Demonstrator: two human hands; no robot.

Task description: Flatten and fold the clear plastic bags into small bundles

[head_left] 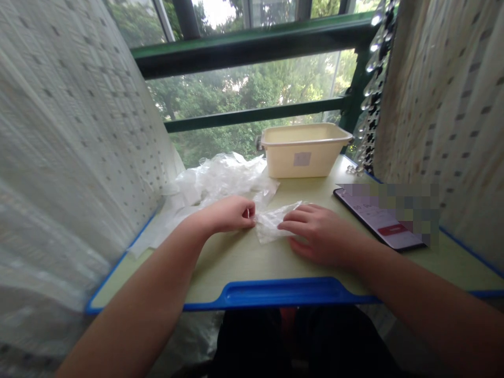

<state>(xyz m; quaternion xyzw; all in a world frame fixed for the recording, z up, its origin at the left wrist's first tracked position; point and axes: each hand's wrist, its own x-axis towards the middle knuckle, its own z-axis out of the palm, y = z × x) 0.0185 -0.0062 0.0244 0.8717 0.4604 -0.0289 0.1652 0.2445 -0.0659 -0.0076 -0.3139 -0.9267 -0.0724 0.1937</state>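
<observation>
While the left hand (237, 214) pinches a clear plastic film (268, 227) mid-frame, the right hand (315, 231) touches it, that grip too blurred to judge

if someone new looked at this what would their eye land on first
Probably the left hand and right hand, meeting at a thin clear plastic piece mid-table. Next, the heap of crumpled see-through plastic beyond the left hand, and the cream bin to the heap's right, near the far edge.

Pale patterned curtains (90, 105), green window rails (255, 47), daylit trees (252, 92) outside, blue-edged desk (240, 262)
</observation>
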